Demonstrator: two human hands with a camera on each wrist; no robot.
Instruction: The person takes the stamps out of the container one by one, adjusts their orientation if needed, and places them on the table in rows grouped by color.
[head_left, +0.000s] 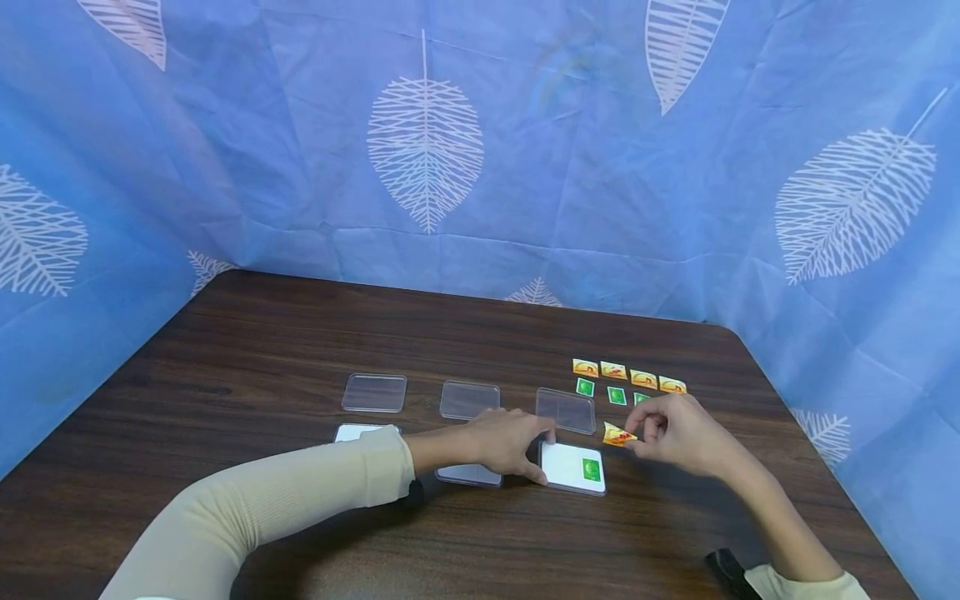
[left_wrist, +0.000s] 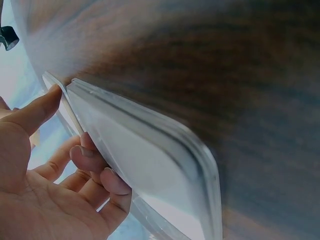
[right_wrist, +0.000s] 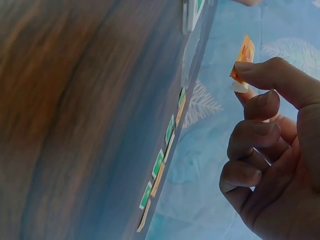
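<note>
My right hand (head_left: 678, 437) pinches a small orange-yellow stamp (head_left: 617, 434) with serrated edges between thumb and forefinger, held tilted above the table. In the right wrist view the stamp (right_wrist: 244, 60) shows a pale underside, and the other fingers are curled and hold nothing. A white card in a shallow clear case (head_left: 562, 467) lies to its left, with a green stamp (head_left: 591, 470) on its right part. My left hand (head_left: 502, 442) holds this case by its left side, thumb at the near corner and forefinger at the far one.
Clear lids (head_left: 375, 392) lie in a row behind the cases. Another white-filled case (head_left: 468, 476) sits under the left hand, and one more (head_left: 360, 431) is partly behind the sleeve. Orange stamps (head_left: 612, 371) and green stamps (head_left: 617, 396) lie in rows at the right back.
</note>
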